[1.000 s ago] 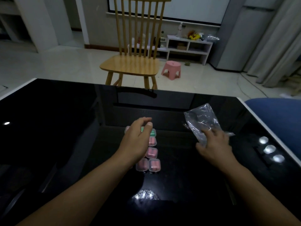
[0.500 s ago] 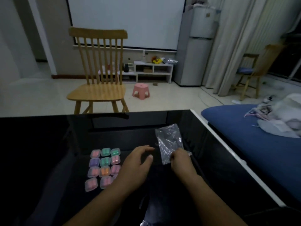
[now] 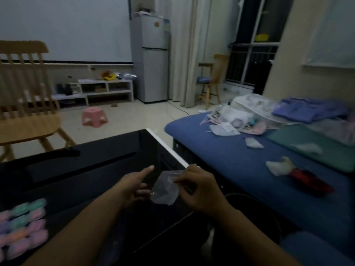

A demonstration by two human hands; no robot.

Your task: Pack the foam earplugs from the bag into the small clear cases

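Note:
My right hand (image 3: 199, 191) pinches the top of a clear plastic bag (image 3: 165, 191), which hangs crumpled over the right part of the black glossy table (image 3: 92, 169). Close to the bag's left side, my left hand (image 3: 134, 186) hovers with its fingers loosely spread and its forefinger stretched out; it holds nothing. Several small clear cases (image 3: 23, 225) with pink, green, purple and orange earplugs inside lie in a blurred cluster at the table's lower left. I cannot tell whether the bag holds any earplugs.
The table's white right edge (image 3: 167, 148) runs beside a blue bed (image 3: 249, 169) strewn with bags, cloth and a red-handled tool. A wooden chair (image 3: 25, 112) stands beyond the table at the left. A pink stool (image 3: 94, 118) sits on the floor.
The view has swung to the right, so the cases now lie at the far lower left. My right hand has lifted the bag off the table, and my left hand has come up beside it.

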